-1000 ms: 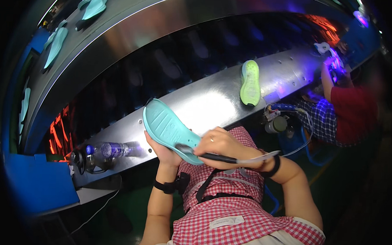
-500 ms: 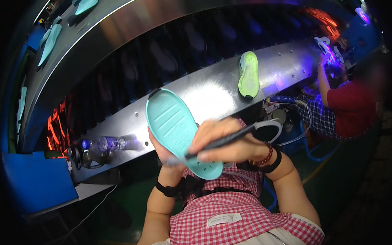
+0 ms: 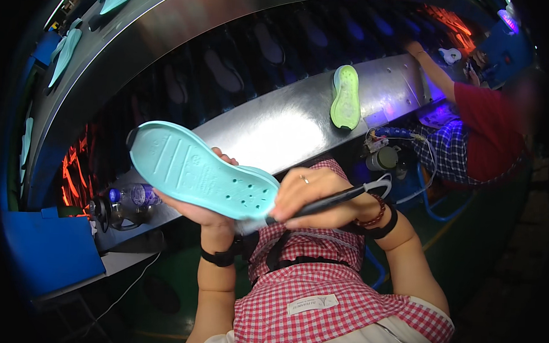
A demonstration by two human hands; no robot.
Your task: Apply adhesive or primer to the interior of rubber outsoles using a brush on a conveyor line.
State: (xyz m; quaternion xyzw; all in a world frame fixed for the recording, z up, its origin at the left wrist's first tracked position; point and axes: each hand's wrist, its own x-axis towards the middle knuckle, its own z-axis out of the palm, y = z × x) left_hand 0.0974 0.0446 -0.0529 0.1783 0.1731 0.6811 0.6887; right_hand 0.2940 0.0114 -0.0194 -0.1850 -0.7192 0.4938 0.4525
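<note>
My left hand (image 3: 191, 212) is closed around the lower edge of a light blue shoe sole (image 3: 199, 169), its fingertips showing past the far edge. The sole lies slanted, its black-marked rounded end at the left and its end with small holes at the right. In my right hand (image 3: 322, 194) is a black-handled brush (image 3: 334, 201) with a pale loop at its back end. The brush's whitish tip is blurred and lies at the sole's near edge by the holed end; whether it touches cannot be told.
On the metal ledge (image 3: 288, 126) stands a yellow-green sole (image 3: 346, 98). Several soles hang in the dark oven opening behind (image 3: 223, 72). Plastic bottles (image 3: 128, 202) and a blue box (image 3: 57, 245) are at the left. A co-worker in a red top (image 3: 487, 136) sits at the right, reaching inward.
The blue sole has swung from steeply slanted to flatter, its black-marked end going left. My left hand has moved left with it. The co-worker's arm now stretches toward the opening.
</note>
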